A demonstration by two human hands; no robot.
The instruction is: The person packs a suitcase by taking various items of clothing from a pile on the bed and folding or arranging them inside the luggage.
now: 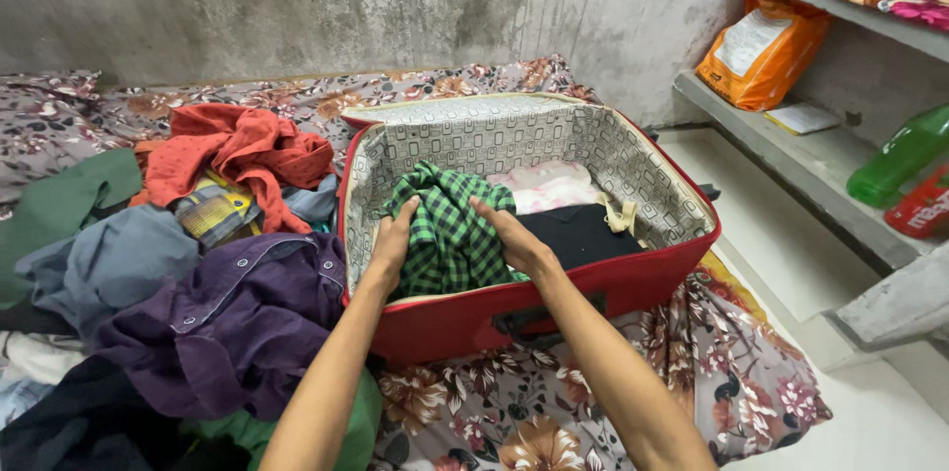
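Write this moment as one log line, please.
left hand: on green checked cloth garment | right hand: on same garment | garment: inside open red fabric suitcase | beside: clothes pile

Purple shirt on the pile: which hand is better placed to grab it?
Probably left. The left hand rests on the green checked shirt at the suitcase edge nearest the purple shirt; the right hand lies farther.

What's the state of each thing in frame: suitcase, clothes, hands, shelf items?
Red suitcase: open, partly packed.
Green checked shirt: in the suitcase, under both hands.
Left hand: flat on the shirt's left edge, no closed grip.
Right hand: pressing the shirt's right side.
Black garment: folded, lying flat in the suitcase.
Purple shirt: crumpled on the bed, unpacked.
Red garment: heaped, unfolded.
Green bottle: lying on the shelf.
Orange bag: leaning on the shelf.
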